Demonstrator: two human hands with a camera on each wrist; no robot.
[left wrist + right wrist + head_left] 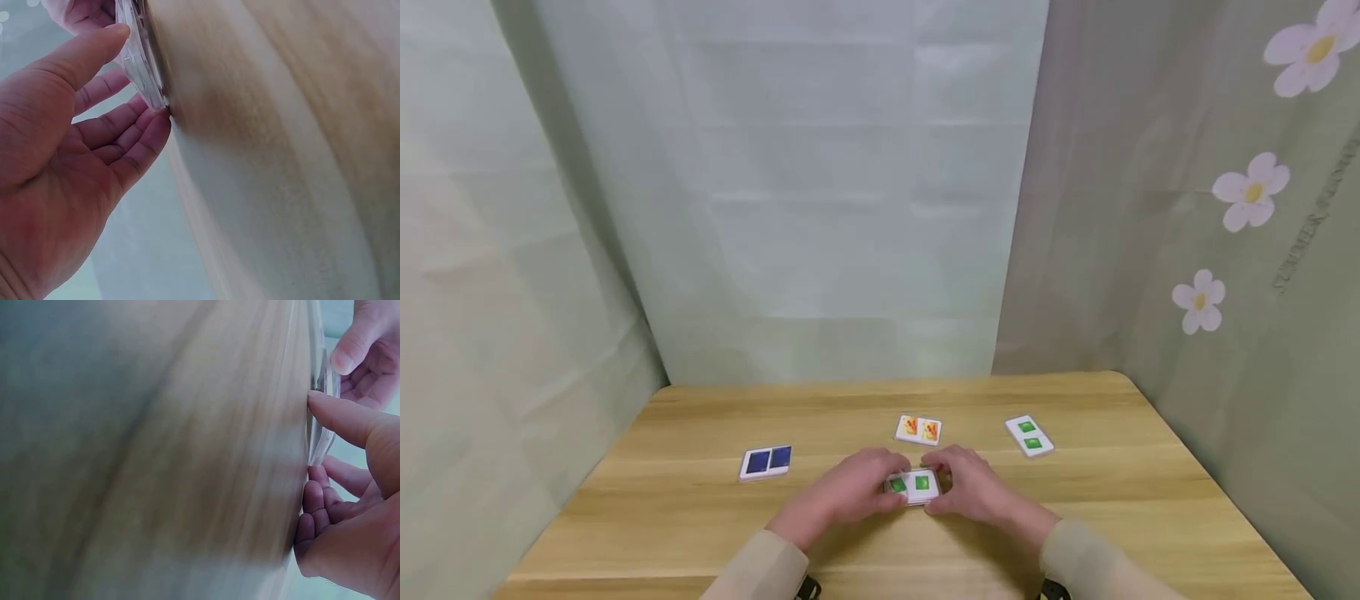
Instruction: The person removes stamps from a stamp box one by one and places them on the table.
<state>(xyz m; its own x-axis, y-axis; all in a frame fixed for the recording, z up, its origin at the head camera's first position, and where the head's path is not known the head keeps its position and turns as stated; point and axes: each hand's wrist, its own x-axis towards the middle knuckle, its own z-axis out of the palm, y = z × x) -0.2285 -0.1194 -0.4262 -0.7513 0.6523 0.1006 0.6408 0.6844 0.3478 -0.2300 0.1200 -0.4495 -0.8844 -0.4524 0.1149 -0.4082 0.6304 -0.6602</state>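
**Both hands on a green-square tile**

Head view: left hand [850, 492] and right hand [973, 492] pinch the tile [916, 485] on the table [662, 517]; three other tiles lie untouched beyond. Left wrist view: fingers [134, 153] curl at the tile's edge [140, 62]. Right wrist view: thumb [344, 419] presses its rim [320, 434].

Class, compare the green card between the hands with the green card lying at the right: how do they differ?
The held card lies near the table's front edge, gripped by the left hand and right hand; the right card lies untouched, farther back. The held card's squares sit side by side; the right card is angled. Both are white with two green squares.
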